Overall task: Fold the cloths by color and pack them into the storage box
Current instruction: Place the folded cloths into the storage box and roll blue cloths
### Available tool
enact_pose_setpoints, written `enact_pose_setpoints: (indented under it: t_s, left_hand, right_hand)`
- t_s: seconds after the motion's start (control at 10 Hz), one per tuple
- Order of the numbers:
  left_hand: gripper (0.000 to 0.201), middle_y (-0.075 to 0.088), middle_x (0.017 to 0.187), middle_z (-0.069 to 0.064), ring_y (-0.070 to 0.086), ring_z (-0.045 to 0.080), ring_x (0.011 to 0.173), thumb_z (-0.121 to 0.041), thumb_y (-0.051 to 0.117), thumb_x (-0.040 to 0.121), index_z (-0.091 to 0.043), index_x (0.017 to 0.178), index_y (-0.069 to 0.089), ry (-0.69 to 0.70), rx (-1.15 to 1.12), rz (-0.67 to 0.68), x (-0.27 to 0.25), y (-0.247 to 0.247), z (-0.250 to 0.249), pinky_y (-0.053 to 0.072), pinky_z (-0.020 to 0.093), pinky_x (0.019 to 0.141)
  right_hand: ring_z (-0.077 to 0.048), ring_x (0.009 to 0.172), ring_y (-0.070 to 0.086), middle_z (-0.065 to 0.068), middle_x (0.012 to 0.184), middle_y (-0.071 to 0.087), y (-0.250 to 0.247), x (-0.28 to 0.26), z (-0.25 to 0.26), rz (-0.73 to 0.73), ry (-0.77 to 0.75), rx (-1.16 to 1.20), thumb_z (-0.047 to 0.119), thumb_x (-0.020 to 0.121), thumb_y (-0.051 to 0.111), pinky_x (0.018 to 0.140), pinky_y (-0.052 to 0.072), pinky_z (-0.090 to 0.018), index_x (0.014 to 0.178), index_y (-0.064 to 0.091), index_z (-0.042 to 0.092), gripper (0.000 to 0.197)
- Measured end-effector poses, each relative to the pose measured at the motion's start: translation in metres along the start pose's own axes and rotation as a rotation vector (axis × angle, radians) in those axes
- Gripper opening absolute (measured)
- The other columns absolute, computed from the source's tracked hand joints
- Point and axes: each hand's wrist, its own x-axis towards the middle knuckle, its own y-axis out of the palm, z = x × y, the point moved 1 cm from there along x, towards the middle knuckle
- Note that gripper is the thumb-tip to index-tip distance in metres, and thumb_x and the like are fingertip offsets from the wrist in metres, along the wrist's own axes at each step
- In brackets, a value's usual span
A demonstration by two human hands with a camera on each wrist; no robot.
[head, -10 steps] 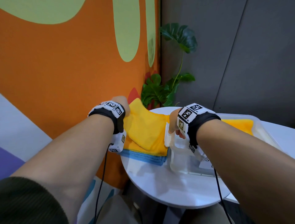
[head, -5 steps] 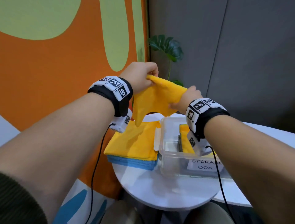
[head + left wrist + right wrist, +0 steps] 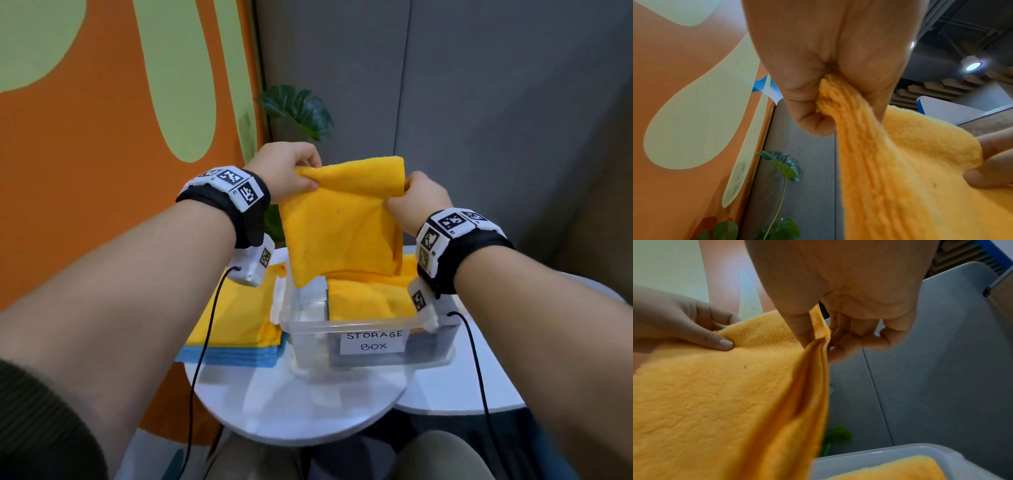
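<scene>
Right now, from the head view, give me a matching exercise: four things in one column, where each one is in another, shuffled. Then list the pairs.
Things:
1. held yellow cloth
2. blue cloths
3. storage box
4. plant

Places:
A. bottom of the stack left of the box
B. against the grey wall behind the table
C. in the air between the left hand and right hand
D. on the round table, with a folded yellow cloth inside

Pairs: 1-C, 2-A, 3-D, 4-B

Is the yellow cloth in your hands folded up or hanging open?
Folded. The yellow cloth hangs doubled between the left hand and right hand; layered edges show at the right.
</scene>
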Motion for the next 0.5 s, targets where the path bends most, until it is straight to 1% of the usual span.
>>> enact_pose_setpoints:
  t_s: [0.1,0.2,0.3,0.4,0.5]
  left_hand:
    - [0.018,0.055,0.100,-0.009,0.051,0.013,0.092,-0.030,0.069,0.086,-0.031,0.099,0.057,-0.017,-0.001,0.086,0.007,0.008,-0.010,0.038,0.026,0.071]
    - [0.019,0.058,0.103,-0.007,0.055,0.014,0.093,-0.034,0.068,0.086,-0.029,0.102,0.059,-0.026,0.012,0.190,0.012,0.018,-0.022,0.041,0.026,0.070]
    - [0.023,0.058,0.108,-0.006,0.057,0.014,0.091,-0.038,0.067,0.087,-0.028,0.107,0.058,-0.058,0.050,0.308,0.012,0.036,-0.031,0.048,0.025,0.064]
    - [0.042,0.056,0.120,-0.002,0.058,0.018,0.098,-0.041,0.067,0.086,-0.025,0.123,0.053,-0.083,0.150,0.450,0.007,0.061,-0.037,0.052,0.031,0.074]
    - [0.063,0.053,0.128,0.003,0.056,0.022,0.105,-0.046,0.068,0.083,-0.023,0.136,0.043,-0.051,0.313,0.558,0.003,0.085,-0.039,0.048,0.033,0.083]
  right_hand:
    - [-0.018,0.060,0.044,-0.005,0.072,0.045,-0.009,0.005,-0.009,0.047,0.051,-0.113,0.015,0.089,0.048,0.049,0.032,-0.028,0.084,0.045,0.012,0.007]
    - [-0.024,0.069,0.052,-0.008,0.077,0.052,0.001,0.024,-0.035,0.196,0.087,-0.324,0.022,0.087,0.057,0.063,0.042,-0.028,0.079,0.048,0.009,0.017]
    - [-0.028,0.077,0.063,-0.001,0.077,0.056,0.044,0.100,-0.103,0.327,0.191,-0.505,0.044,0.060,0.074,0.077,0.054,-0.043,0.100,0.064,0.019,0.048]
    - [-0.026,0.085,0.061,-0.001,0.082,0.057,0.028,0.057,-0.091,0.426,0.235,-0.561,0.040,0.068,0.074,0.082,0.054,-0.045,0.100,0.066,0.015,0.042]
    - [-0.030,0.101,0.062,-0.009,0.106,0.063,0.016,0.016,-0.081,0.334,0.212,-0.297,0.022,0.081,0.066,0.088,0.053,-0.043,0.106,0.064,0.010,0.028]
